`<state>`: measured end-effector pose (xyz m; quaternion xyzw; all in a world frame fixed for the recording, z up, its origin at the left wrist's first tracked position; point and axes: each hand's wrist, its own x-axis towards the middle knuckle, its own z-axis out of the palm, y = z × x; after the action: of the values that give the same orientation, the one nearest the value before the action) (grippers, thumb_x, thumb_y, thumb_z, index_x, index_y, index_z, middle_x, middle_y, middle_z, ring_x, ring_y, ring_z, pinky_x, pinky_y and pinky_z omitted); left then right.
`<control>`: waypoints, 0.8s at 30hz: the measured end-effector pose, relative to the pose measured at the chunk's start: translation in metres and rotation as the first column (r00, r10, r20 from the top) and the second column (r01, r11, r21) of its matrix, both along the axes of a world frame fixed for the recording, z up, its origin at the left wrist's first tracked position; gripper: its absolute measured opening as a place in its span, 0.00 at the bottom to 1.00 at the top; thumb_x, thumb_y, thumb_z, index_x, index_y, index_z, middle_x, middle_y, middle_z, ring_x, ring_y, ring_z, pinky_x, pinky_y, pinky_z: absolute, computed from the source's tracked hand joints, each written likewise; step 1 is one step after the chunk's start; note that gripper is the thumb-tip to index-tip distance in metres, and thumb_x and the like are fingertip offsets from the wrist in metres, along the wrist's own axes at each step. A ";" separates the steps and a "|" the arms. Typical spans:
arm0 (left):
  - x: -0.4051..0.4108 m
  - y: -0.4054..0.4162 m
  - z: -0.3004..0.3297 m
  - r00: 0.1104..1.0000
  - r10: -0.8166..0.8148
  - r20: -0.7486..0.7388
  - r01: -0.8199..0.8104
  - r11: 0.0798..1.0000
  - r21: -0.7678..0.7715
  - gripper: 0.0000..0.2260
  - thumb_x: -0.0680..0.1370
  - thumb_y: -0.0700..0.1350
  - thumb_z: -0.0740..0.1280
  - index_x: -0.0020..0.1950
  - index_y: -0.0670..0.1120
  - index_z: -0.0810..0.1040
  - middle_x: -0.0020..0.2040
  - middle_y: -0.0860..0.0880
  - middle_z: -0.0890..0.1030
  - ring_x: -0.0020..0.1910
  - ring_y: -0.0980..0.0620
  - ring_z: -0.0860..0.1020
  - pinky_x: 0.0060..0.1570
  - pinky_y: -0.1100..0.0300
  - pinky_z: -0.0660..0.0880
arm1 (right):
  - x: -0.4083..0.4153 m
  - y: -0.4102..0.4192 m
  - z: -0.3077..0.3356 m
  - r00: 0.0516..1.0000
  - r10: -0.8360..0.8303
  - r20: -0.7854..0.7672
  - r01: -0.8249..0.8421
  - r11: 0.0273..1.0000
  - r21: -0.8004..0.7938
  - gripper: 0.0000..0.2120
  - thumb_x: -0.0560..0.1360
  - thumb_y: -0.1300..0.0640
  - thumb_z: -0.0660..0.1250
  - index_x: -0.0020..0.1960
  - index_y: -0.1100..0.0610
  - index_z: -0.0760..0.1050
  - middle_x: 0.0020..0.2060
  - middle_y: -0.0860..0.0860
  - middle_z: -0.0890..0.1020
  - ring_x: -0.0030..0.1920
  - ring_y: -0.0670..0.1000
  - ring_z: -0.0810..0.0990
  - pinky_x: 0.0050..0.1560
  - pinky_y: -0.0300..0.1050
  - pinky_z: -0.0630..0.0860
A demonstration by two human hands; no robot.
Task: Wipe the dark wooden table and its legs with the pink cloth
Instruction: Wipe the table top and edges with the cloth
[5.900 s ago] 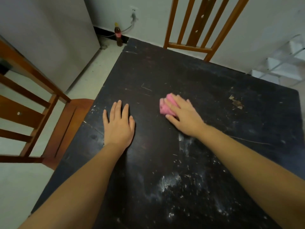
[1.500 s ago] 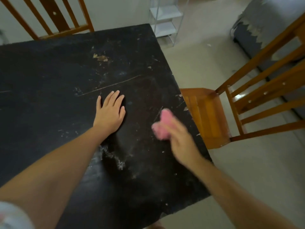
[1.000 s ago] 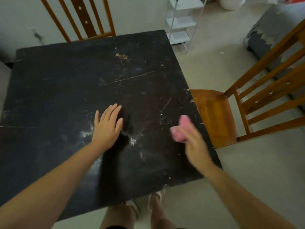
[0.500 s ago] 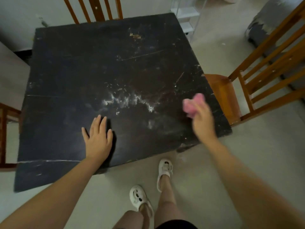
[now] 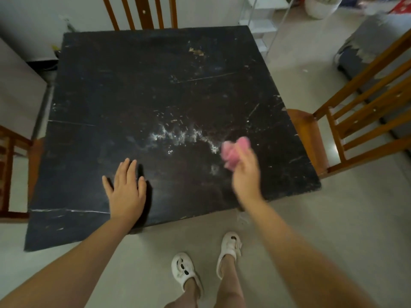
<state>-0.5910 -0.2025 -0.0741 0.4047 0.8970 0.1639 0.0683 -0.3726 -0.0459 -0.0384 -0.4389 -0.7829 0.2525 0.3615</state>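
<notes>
Big dark wooden table (image 5: pixel 115 90) fills most of the view, square top, pretty scuffed up with scratches and a whitish dusty smear (image 5: pixel 182 136) running across the middle. There's a small tan chipped patch (image 5: pixel 196 51) toward the far side too. Three wooden chairs sit around it: one on the right (image 5: pixel 347 130) with its seat tucked against the table edge, one at the far side (image 5: pixel 142 12) where only the back slats show, and one on the left (image 5: pixel 9 170) mostly cut off. A white wire shelf (image 5: pixel 264 21) stands past the far right corner.

The person's left hand (image 5: pixel 126 190) lies flat on the table near the front edge, fingers spread a bit, holding nothing. The right hand (image 5: pixel 245 174) is over the front right part of the table, a little blurry, fingers closed around the bunched-up pink cloth (image 5: pixel 234 152), which pokes out right beside the end of that dusty smear. Can't tell if the cloth is actually touching the surface.

Down below, two feet in white slippers (image 5: pixel 184 270) on the pale floor.
</notes>
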 end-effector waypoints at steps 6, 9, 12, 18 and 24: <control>-0.002 -0.006 -0.008 0.997 0.067 -0.031 -0.069 0.995 -0.078 0.19 0.80 0.45 0.56 0.70 0.44 0.64 0.73 0.44 0.62 0.73 0.47 0.56 0.70 0.43 0.43 | 0.008 0.026 -0.012 0.986 0.000 0.165 0.039 0.972 -0.230 0.07 0.80 0.69 0.56 0.46 0.67 0.71 0.43 0.68 0.75 0.44 0.63 0.75 0.56 0.56 0.73; -0.003 -0.005 -0.008 0.996 0.069 -0.059 -0.076 0.989 -0.124 0.23 0.77 0.50 0.49 0.71 0.45 0.64 0.74 0.45 0.61 0.74 0.48 0.56 0.70 0.43 0.44 | -0.005 -0.050 -0.044 0.886 0.432 0.169 -0.395 0.894 -0.213 0.19 0.82 0.63 0.48 0.70 0.55 0.67 0.71 0.62 0.66 0.73 0.60 0.61 0.74 0.54 0.54; -0.002 -0.004 -0.006 0.994 0.075 -0.074 -0.085 0.986 -0.141 0.25 0.76 0.51 0.47 0.71 0.45 0.64 0.74 0.45 0.62 0.74 0.49 0.56 0.70 0.43 0.45 | -0.010 -0.076 -0.027 0.727 0.686 0.037 -0.619 0.678 -0.396 0.18 0.84 0.56 0.47 0.63 0.52 0.74 0.62 0.68 0.73 0.64 0.67 0.71 0.68 0.60 0.64; -0.001 -0.003 -0.008 0.990 0.092 -0.111 -0.107 0.984 -0.146 0.26 0.76 0.53 0.44 0.71 0.46 0.64 0.73 0.46 0.62 0.74 0.49 0.56 0.71 0.44 0.45 | -0.068 0.126 -0.003 0.889 0.453 -0.070 -0.449 0.831 -0.329 0.13 0.80 0.68 0.52 0.42 0.69 0.72 0.40 0.66 0.71 0.42 0.66 0.71 0.46 0.58 0.72; -0.001 -0.003 -0.008 0.988 0.096 -0.119 -0.111 0.986 -0.126 0.26 0.76 0.53 0.45 0.71 0.45 0.64 0.73 0.45 0.63 0.73 0.48 0.57 0.71 0.45 0.45 | -0.072 0.077 -0.010 0.793 0.603 -0.088 -0.576 0.696 -0.429 0.16 0.82 0.69 0.51 0.38 0.73 0.66 0.33 0.70 0.69 0.34 0.58 0.70 0.44 0.38 0.68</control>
<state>-0.5919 -0.2053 -0.0822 0.3605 0.9282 0.0844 0.0359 -0.4445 0.0306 -0.0488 -0.2411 -0.8157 0.5093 0.1307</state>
